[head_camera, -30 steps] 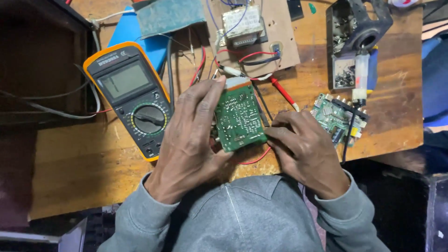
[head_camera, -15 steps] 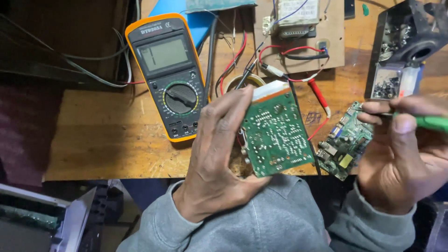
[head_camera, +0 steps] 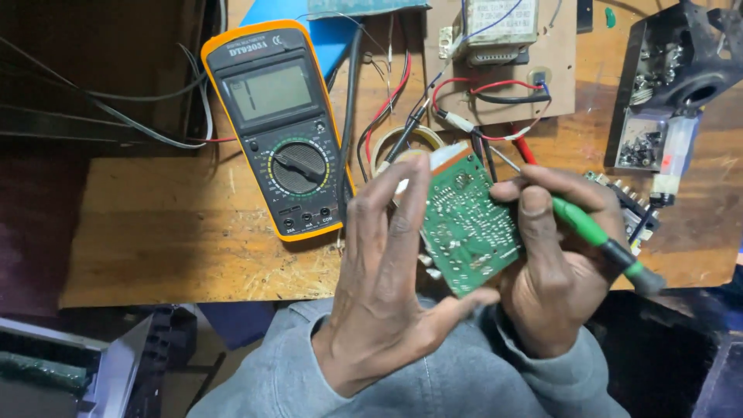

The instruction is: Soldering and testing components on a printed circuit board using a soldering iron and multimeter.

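My left hand (head_camera: 387,279) holds a green circuit board (head_camera: 468,224) tilted on edge, solder side toward me, fingers along its left side and thumb under its lower corner. My right hand (head_camera: 553,263) grips a green-handled tool (head_camera: 600,236) like a pen, its metal tip reaching toward the board's upper right edge. Both hands hover over the front of a wooden bench (head_camera: 178,248).
A yellow-cased multimeter (head_camera: 277,128) lies left of the hands, with red and black leads (head_camera: 391,101) trailing past a roll of tape (head_camera: 402,143). A transformer on a brown board (head_camera: 503,46) sits behind. A dark device (head_camera: 681,85) and a second small circuit board (head_camera: 635,205) lie right.
My right hand has brought the green-handled tool leftward to the circuit board. The left hand still holds the board, now a little further right in view.
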